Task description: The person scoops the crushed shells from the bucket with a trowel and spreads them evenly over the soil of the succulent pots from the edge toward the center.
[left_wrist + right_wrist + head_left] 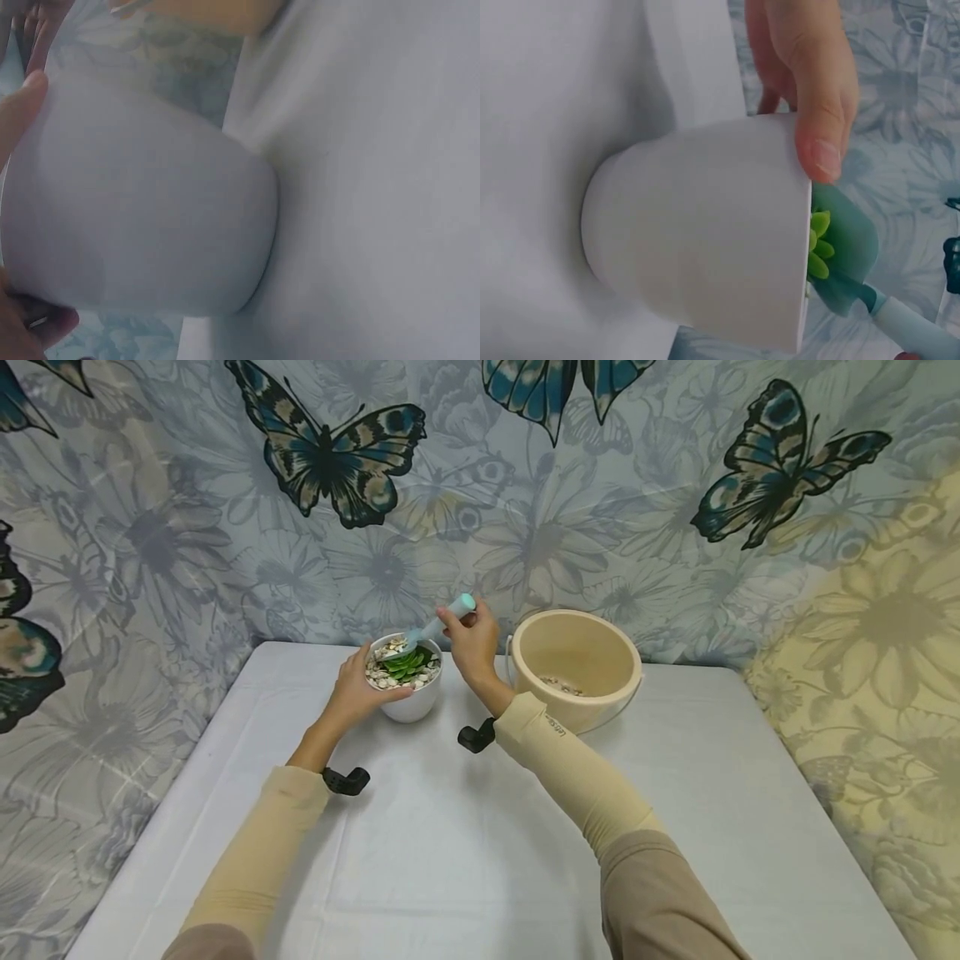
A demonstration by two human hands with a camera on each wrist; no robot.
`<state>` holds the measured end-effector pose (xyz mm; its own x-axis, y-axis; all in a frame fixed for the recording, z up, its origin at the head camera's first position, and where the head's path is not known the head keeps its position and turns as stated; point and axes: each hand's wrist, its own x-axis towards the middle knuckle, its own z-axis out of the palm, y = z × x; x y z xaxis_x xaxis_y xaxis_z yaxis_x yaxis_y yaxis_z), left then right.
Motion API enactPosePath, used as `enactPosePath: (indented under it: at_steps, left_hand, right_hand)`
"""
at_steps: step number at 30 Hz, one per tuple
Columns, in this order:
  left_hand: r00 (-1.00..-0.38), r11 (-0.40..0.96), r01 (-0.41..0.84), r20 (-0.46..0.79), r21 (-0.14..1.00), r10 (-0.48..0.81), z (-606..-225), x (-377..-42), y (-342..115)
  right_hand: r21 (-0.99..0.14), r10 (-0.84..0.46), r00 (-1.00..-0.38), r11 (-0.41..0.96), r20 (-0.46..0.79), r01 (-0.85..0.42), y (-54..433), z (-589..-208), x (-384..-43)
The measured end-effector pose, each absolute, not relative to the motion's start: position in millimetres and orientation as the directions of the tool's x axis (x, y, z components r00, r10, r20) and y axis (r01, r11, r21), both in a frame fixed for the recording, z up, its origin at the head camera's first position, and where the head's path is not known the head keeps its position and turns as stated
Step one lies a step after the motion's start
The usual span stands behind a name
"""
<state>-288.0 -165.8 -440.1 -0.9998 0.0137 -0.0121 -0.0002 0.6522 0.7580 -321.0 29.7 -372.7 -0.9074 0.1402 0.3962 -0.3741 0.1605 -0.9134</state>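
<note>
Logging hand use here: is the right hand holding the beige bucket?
No, the right hand holds the blue trowel over the white pot.

Head cam: bright, even light, soft shadows on bench (420, 868). Wrist cams: dimmer, greyish, low contrast, bit soft; flowerpot (142, 202) flat grey in L.
</note>
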Motion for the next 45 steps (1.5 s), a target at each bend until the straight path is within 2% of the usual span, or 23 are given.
enactPosePath:
  at_steps: [6, 16, 24, 30, 36, 45]
  left_hand:
    - [-1.0, 0.687, -0.014, 0.006, 0.726, -0.026, -438, -281, -157]
    - [-0.991, 0.663, 0.007, -0.085, 0.749, 0.106, -437, -293, -177]
    - [-0.999, 0.645, 0.002, -0.026, 0.764, 0.035, -441, -291, -169]
    - [-1.0, 0.663, 0.0, 0.01, 0.749, -0.012, -440, -281, -159]
    - [-1.0, 0.676, 0.002, -0.012, 0.737, 0.017, -436, -281, -163]
    - [-0.996, 0.658, 0.004, -0.057, 0.753, 0.071, -437, -291, -171]
  right_hand:
    - [-0.909, 0.158, -0.898, 0.149, 0.41, -0.389, 29, -374, -319]
    - [-0.913, 0.118, -0.91, 0.15, 0.397, -0.379, 27, -375, -315]
    - [-0.903, 0.048, -0.907, 0.129, 0.418, -0.409, 29, -373, -313]
    - [-0.875, 0.035, -0.884, 0.166, 0.466, -0.455, 28, -372, -310]
    - [-0.839, 0.023, -0.859, 0.23, 0.512, -0.494, 27, -370, -309]
    - [-0.866, 0.005, -0.886, 0.214, 0.464, -0.453, 29, -368, -308]
